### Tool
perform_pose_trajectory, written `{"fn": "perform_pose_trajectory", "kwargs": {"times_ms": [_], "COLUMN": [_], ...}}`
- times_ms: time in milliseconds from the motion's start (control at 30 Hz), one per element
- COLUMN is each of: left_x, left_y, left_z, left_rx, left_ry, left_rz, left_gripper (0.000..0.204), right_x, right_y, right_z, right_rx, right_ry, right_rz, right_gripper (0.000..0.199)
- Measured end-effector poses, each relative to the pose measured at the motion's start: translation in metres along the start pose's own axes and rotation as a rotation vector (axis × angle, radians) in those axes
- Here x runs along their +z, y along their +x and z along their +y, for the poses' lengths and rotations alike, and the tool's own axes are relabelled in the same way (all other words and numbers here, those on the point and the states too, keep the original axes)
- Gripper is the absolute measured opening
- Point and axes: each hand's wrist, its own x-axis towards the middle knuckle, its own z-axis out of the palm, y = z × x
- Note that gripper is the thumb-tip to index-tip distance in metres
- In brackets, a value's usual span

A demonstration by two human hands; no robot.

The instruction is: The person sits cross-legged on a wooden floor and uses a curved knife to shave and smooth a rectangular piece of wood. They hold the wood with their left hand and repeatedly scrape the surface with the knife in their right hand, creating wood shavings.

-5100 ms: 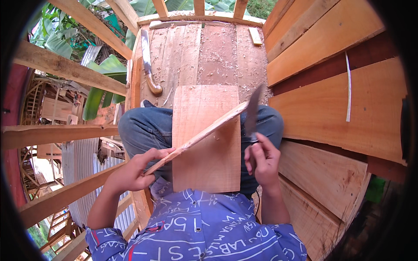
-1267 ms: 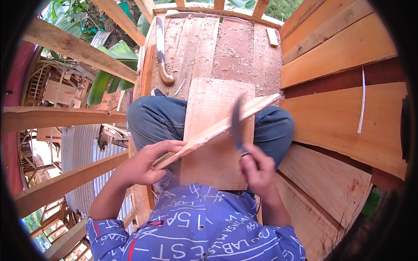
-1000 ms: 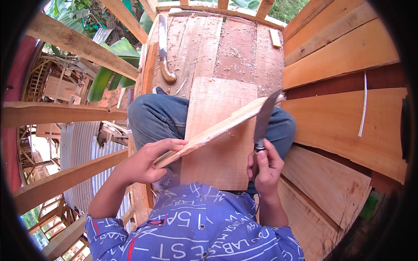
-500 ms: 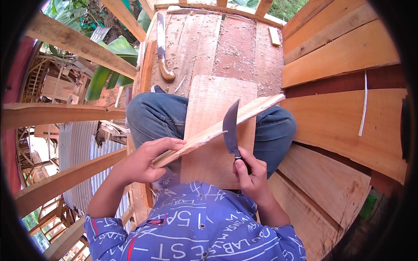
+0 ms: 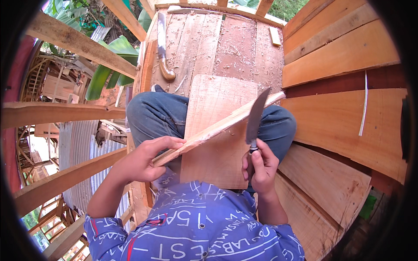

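Wood stick (image 5: 217, 128) runs slantwise above the board (image 5: 215, 169) on the person's lap, low end at left, far end past the right knee (image 5: 278, 126). Left hand (image 5: 150, 160) pinches the low end, fingers on top, thumb underneath. Right hand (image 5: 262, 167) has its fingers curled round the knife (image 5: 257, 117) handle, thumb along it. Blade crosses the stick near its far end, tip up; can't tell if it's touching or just in front. Step in hand reads as shaving down the near edge: that edge looks rough, with what seems a small curl on it, and shavings (image 5: 237, 48) litter the floor (image 5: 187, 48) ahead. My read: another stroke would call for a firm left pinch, blade laid at a shallow angle on the edge, left fingers out of its path. Containers: none I can make out, so no contents to report. Machete (image 5: 162, 43) and yellow block (image 5: 274, 36) lie on the floor, well apart.
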Motion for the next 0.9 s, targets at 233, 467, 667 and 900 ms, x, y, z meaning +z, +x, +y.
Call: {"fn": "perform_pose_trajectory", "kwargs": {"times_ms": [233, 467, 667, 900], "left_x": [0.000, 0.000, 0.000, 0.001], "left_y": [-0.001, 0.000, 0.000, -0.002], "left_z": [-0.002, 0.001, -0.003, -0.004], "left_rx": [0.004, -0.002, 0.027, 0.036], "left_ry": [0.014, 0.009, 0.013, 0.014], "left_rz": [0.004, 0.011, 0.013, 0.017], "left_gripper": [0.061, 0.063, 0.062, 0.061], "right_x": [0.000, 0.006, 0.000, 0.004], "right_y": [-0.004, -0.006, -0.005, -0.003], "right_z": [-0.001, 0.003, 0.008, 0.003], "right_rx": [0.014, -0.040, -0.127, -0.018], "right_ry": [-0.190, -0.244, -0.358, -0.197], "right_rz": [-0.042, -0.140, -0.165, -0.016], "right_gripper": [0.033, 0.033, 0.035, 0.032]}}
